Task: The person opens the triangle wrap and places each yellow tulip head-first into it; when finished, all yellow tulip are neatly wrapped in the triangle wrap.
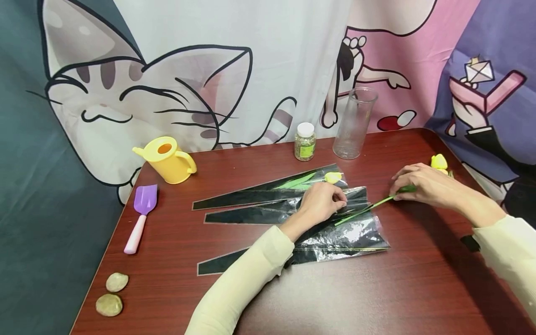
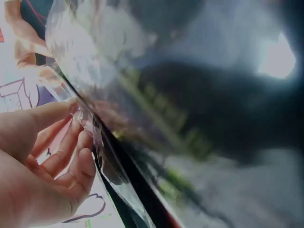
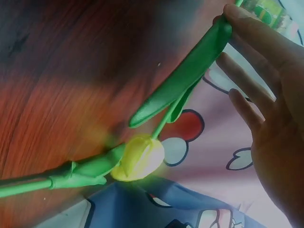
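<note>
Three clear-and-black plastic flower sleeves lie on the table: a back sleeve (image 1: 234, 197), a middle sleeve (image 1: 247, 215) and a front sleeve (image 1: 343, 244). A yellow tulip (image 1: 332, 177) lies in the back one. My left hand (image 1: 322, 202) pinches the plastic edge at the middle sleeve's wide end, its fingertips on the film in the left wrist view. With thumb and fingertips my right hand (image 1: 431, 186) holds an artificial tulip (image 3: 178, 78) by its stem and green leaf; the stem's end hangs over the sleeves. Beside its yellow bloom lies another green stem (image 3: 71, 178).
A yellow watering can (image 1: 171, 163), a purple shovel (image 1: 145, 200) and two stones (image 1: 109, 305) stand or lie at the left. Along the back are a white-capped jar (image 1: 305, 144) and a tall clear vase (image 1: 356, 123). A printed cloth (image 1: 272, 60) hangs behind the table.
</note>
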Demonstrator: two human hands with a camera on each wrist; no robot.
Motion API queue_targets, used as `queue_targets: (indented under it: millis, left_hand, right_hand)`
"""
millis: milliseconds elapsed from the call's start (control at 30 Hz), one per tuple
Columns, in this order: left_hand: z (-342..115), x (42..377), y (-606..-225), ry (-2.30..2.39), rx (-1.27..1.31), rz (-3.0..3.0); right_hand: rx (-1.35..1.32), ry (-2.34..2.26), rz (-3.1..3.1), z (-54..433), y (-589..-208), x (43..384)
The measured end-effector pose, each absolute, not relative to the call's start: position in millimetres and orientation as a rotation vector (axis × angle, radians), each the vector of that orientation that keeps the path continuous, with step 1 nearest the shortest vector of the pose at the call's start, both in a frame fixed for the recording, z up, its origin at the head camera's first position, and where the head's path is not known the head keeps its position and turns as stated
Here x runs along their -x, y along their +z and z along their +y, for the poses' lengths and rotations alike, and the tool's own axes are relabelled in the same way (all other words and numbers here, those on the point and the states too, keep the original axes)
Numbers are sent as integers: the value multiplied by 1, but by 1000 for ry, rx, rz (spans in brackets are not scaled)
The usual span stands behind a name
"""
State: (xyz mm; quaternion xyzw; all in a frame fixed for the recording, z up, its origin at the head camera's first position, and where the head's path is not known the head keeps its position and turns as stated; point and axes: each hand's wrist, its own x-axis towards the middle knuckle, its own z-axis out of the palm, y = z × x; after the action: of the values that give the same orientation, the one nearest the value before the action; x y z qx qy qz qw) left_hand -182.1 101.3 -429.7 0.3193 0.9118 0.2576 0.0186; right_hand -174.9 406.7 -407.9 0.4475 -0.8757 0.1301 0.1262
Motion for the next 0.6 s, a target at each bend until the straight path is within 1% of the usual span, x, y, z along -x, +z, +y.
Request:
queue_targets:
  millis: [267,600]
  left_hand:
    - [93,185,-425,813,-990,2827]
    - [82,189,-430,800,-979,2836]
  right_hand:
    - [-1303,395,-2586,405,-394,167]
    - [-1156,288,-2687,418,-373,156]
